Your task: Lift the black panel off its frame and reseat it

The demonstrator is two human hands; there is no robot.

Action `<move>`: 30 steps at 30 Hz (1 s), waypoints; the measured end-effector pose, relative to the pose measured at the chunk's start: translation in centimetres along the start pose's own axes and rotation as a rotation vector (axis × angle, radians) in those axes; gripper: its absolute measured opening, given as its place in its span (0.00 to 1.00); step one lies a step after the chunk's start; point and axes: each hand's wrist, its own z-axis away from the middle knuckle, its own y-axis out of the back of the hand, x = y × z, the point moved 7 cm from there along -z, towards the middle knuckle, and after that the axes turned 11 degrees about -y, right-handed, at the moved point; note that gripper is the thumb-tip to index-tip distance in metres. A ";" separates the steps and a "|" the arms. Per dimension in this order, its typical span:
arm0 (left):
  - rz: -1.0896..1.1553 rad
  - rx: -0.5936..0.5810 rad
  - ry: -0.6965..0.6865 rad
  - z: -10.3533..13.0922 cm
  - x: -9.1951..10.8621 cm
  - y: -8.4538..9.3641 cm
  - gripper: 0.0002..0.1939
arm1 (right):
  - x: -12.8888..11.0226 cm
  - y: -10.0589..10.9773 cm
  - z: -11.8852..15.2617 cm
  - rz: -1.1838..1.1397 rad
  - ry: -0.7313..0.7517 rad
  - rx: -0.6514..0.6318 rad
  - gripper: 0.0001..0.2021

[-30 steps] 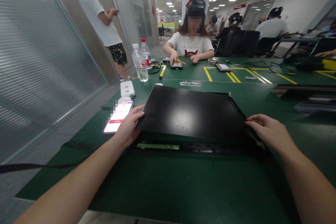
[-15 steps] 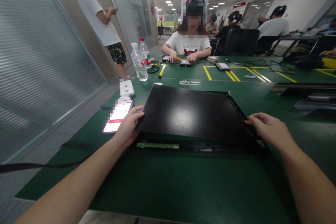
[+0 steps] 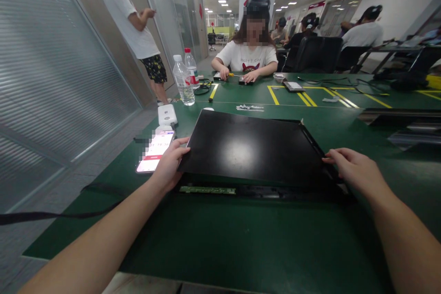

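A glossy black screen panel (image 3: pixel 237 147) lies slightly askew over a black frame (image 3: pixel 275 192), whose near and right sides stick out from under it. Along the near side of the frame runs a narrow green circuit board (image 3: pixel 207 190). My left hand (image 3: pixel 171 161) is closed on the panel's left edge, with the thumb on top and the other fingers partly hidden. At the right, my right hand (image 3: pixel 354 167) pinches the frame's right side by the panel's edge; its fingertips are partly hidden.
A lit phone (image 3: pixel 156 151) and a white power bank (image 3: pixel 167 115) lie beyond my left hand. Two bottles (image 3: pixel 183 80) stand behind them. Across the green table (image 3: pixel 241 239), a co-worker (image 3: pixel 253 57) handles a small drive and a yellow-handled tool. Dark strips (image 3: pixel 403 117) lie far right.
My hands, the panel and the frame keep their places, apart from a slight shift of the view. The co-worker's hand has moved onto the small drive.
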 end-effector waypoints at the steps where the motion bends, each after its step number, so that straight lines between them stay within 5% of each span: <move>1: -0.002 -0.013 -0.009 0.0 0.0 0.0 0.20 | 0.0 0.0 0.0 0.006 -0.003 0.003 0.21; 9: -0.118 -0.095 -0.140 -1.5 0.1 1.3 0.22 | -0.8 0.5 1.1 -0.043 -0.081 -0.015 0.19; 15: -0.533 -0.111 -0.305 -2.7 0.3 2.9 0.16 | -0.9 0.6 1.3 -0.068 -0.086 -0.017 0.20; 21: -0.862 -0.224 -0.339 -3.2 -0.2 2.6 0.20 | -1.2 0.9 1.8 -0.107 -0.100 -0.006 0.20; 30: -1.034 -0.322 -0.377 -3.5 -0.8 2.4 0.22 | -1.6 0.9 2.1 -0.104 -0.141 -0.012 0.18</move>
